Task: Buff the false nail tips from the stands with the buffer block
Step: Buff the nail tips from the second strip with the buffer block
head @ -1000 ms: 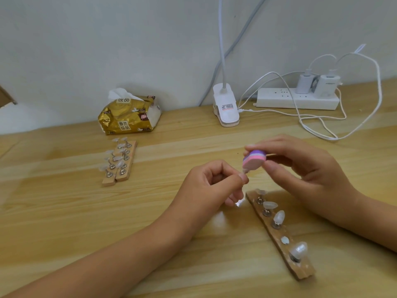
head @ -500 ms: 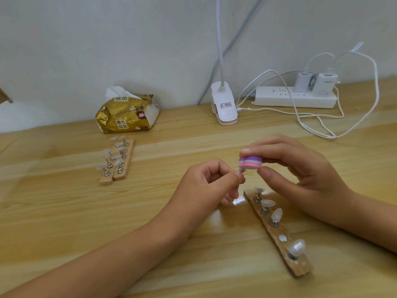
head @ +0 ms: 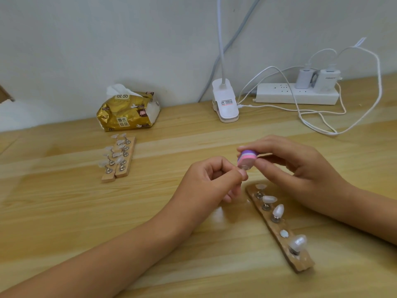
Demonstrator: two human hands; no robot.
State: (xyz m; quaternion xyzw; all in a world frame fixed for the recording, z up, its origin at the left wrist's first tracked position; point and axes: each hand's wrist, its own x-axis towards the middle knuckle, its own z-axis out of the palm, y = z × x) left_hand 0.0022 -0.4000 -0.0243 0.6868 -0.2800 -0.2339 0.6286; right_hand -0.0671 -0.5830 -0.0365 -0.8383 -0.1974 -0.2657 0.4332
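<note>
My right hand (head: 296, 168) pinches a pink and purple buffer block (head: 247, 158) between thumb and fingers above the table. My left hand (head: 212, 181) pinches a small nail tip holder (head: 243, 168), with its clear tip against the underside of the block. Below the hands lies a wooden stand (head: 279, 229) with several pearly nail tips on metal pegs and one bare magnet spot. A second pair of wooden stands (head: 120, 160) with clear tips lies at the left.
A gold tissue pack (head: 126, 112) sits by the wall. A white clip lamp base (head: 225, 104), a power strip (head: 296, 94) with two chargers and looping white cables (head: 322, 123) are at the back right. The wooden table (head: 64, 211) spreads around.
The buffer block has tilted and slid slightly over the nail tip between frames. Both hands stay in about the same place.
</note>
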